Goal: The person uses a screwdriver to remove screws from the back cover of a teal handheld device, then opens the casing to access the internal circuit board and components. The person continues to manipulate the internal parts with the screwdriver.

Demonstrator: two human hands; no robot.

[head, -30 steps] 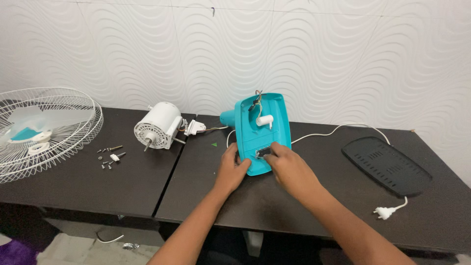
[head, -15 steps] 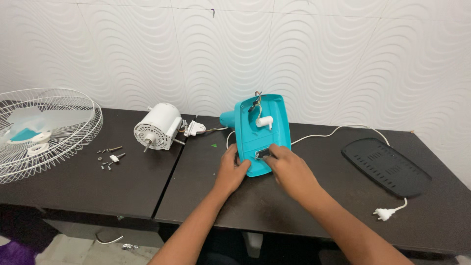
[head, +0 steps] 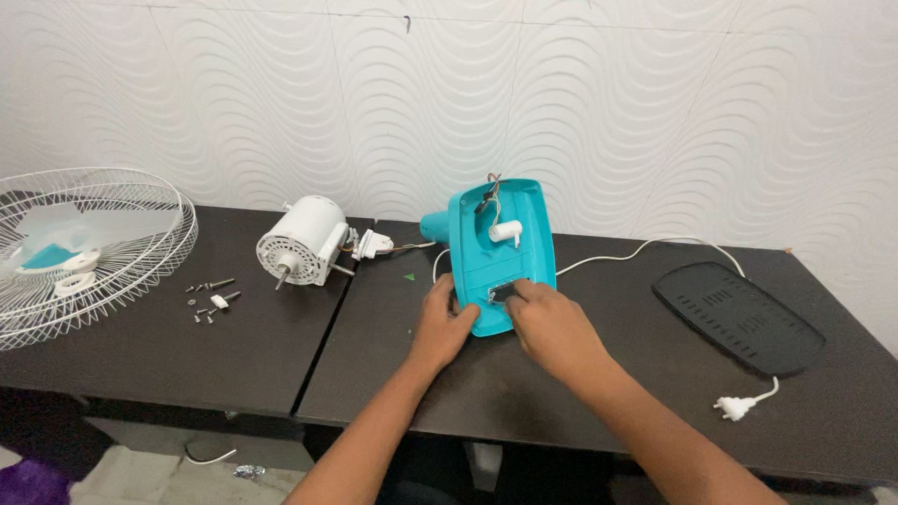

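1. A turquoise plastic fan base shell (head: pixel 500 245), roughly rectangular with rounded corners, lies hollow side up on the dark brown table (head: pixel 599 374), just right of the seam between the two tabletops and close to the white wavy-patterned wall (head: pixel 608 112).
2. The left hand (head: pixel 441 324) grips the shell's near left edge, fingers curled over the rim.
3. The right hand (head: pixel 554 326) rests on the shell's near right corner, its fingertips pressed down at a small dark opening in the shell; whether it pinches anything there cannot be told.
4. Inside the shell, a small white cylindrical part (head: pixel 505 231) sits toward the far end, with a bundle of thin wires (head: pixel 488 190) sticking up beyond it.
5. A white cord (head: pixel 645 248) runs from the shell rightwards along the table and ends in a white plug (head: pixel 734 407) near the front edge.
6. A flat black plastic cover with slots (head: pixel 739 316) lies well to the right of the hands.
7. To the left, a white cylindrical fan motor (head: pixel 301 241) lies on its side, a white connector piece (head: pixel 371 245) just beside it.
8. A scatter of small screws (head: pixel 210 297) lies in front of the motor.
9. A white wire fan guard (head: pixel 89 245) with a pale blade inside rests at the far left.
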